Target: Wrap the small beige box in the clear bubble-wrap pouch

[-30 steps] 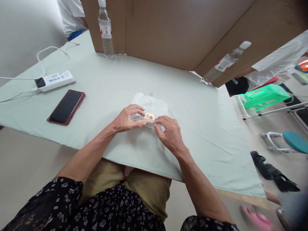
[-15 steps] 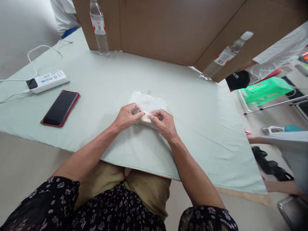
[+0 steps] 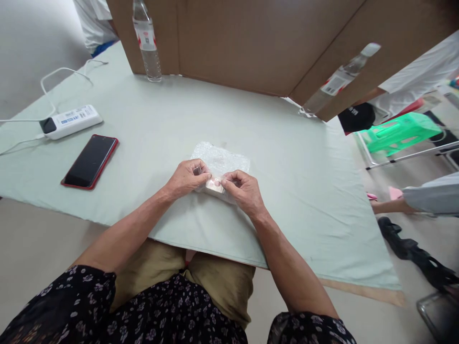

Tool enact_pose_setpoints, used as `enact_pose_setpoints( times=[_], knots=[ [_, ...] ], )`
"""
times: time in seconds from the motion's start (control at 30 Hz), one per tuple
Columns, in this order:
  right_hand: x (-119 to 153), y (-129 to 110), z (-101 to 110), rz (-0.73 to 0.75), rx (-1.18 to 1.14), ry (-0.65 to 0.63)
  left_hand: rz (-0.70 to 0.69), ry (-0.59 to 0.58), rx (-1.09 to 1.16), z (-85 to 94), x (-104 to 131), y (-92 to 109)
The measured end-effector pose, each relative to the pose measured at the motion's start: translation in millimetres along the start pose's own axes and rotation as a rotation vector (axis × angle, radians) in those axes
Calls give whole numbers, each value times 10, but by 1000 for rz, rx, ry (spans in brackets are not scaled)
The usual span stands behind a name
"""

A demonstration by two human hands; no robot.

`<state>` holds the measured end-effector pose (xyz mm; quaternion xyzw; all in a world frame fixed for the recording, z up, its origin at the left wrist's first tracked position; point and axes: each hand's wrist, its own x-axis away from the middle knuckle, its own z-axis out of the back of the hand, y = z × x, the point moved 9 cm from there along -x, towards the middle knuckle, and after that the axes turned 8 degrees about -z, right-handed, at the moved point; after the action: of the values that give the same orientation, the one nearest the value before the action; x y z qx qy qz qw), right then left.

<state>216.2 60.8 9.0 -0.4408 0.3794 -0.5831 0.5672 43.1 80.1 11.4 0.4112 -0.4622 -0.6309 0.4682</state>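
Observation:
On the pale green cloth in front of me lies a sheet of clear bubble wrap (image 3: 224,158), spread out on its far side. Its near part covers a small light-coloured block-like item (image 3: 215,184), whose kind I cannot make out through the plastic. My left hand (image 3: 190,177) pinches the wrap at the item's left side, thumb against fingers. From the right, my right hand (image 3: 244,188) pinches the wrap in the same way. A narrow gap between the thumbs shows the item's top.
A phone in a red case (image 3: 90,161) and a white power bank (image 3: 71,122) with cables lie at left. Water bottles stand by the cardboard screen (image 3: 251,43), one at left (image 3: 147,45) and one at right (image 3: 339,81). A green stool (image 3: 401,131) is beyond the table's right side.
Both my hands have come slightly nearer to me with the near part of the wrap, still pinching. At the right edge, another person's leg has shifted.

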Motion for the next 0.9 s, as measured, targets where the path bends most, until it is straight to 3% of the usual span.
enact_pose_setpoints(
  times=[0.3, 0.43, 0.53, 0.67, 0.73, 0.8, 0.9],
  knots=[
    [25, -23, 7, 22, 13, 42, 4, 16, 8, 7, 15, -11],
    [-9, -11, 6, 32, 30, -3, -2, 16, 2, 1, 6, -25],
    [-42, -21, 93, 59, 91, 29, 0, 3, 7, -17, 6, -27],
    [111, -331, 323, 340, 323, 320, 17, 2, 7, -23, 10, -38],
    [275, -533, 303, 531, 464, 410, 26, 1, 10, -25, 11, -49],
    [401, -657, 183, 678, 589, 400, 25, -7, 19, -32, 9, -54],
    [476, -677, -47, 790, 747, 288, 8, -5, 23, -33, 5, -49]
  ],
)
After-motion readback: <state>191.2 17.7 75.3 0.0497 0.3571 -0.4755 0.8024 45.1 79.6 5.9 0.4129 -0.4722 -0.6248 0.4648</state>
